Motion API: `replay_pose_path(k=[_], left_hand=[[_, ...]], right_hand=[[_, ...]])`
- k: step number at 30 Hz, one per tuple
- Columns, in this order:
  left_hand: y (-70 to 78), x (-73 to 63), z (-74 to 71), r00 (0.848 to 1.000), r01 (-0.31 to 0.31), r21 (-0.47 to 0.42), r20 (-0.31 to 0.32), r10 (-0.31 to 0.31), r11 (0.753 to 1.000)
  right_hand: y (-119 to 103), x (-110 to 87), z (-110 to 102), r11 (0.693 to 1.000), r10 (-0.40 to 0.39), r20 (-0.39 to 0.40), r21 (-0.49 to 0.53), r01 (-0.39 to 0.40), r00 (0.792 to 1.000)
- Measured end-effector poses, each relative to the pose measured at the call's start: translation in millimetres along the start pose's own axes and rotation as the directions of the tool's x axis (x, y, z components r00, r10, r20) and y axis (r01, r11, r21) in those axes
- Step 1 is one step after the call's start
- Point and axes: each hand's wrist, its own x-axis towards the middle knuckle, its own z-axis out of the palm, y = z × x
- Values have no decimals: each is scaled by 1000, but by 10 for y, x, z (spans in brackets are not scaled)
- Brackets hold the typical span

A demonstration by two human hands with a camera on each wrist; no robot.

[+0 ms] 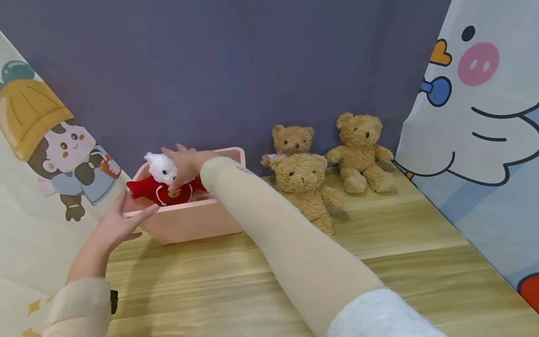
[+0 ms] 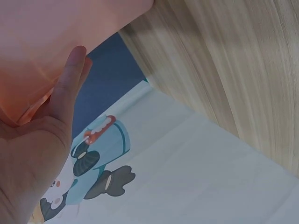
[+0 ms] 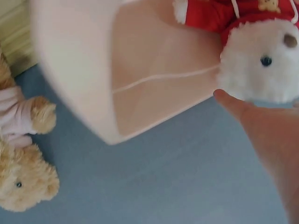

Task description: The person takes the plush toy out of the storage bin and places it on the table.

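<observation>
A white plush bear [image 1: 160, 169] in a red hoodie sits in the left part of a pink bin [image 1: 195, 223], its head above the rim. My right hand [image 1: 189, 164] holds the bear by the side of its head. In the right wrist view, a finger of the right hand [image 3: 264, 128] touches the white head [image 3: 247, 60]; the other fingers are out of sight. My left hand [image 1: 112, 228] grips the bin's left end, with the thumb over the front rim. The left wrist view shows that hand [image 2: 39, 140] against the bin's outer wall [image 2: 51, 28].
Right of the bin, a tan teddy bear [image 1: 301, 180] stands before another bear [image 1: 292, 139] in pale clothing. A third tan bear [image 1: 360, 152] sits farther right against the dark back wall [image 1: 236, 70]. Printed cartoon panels flank the wooden tabletop [image 1: 181, 285].
</observation>
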Motion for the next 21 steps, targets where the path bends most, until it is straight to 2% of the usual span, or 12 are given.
replay_pose_path(k=[5,8,17,20,21], left_hand=[[-13,0,17,1000,8,4,-9,-8,1000],[-13,6,13,1000,12,4,-10,-12,1000],[-8,5,13,1000,10,1,2,-10,1000],[-7,3,9,1000,19,4,-2,-19,1000],[-7,0,7,1000,22,6,-1,-22,1000]], right_hand=[[-86,-22,75,998,0,38,-66,2,999],[-105,-68,64,997,10,31,-70,-8,999],[-85,-162,82,987,-88,14,-136,89,996],[-95,-149,112,986,-94,41,-134,99,995],[-99,-140,127,990,-93,63,-100,99,994]])
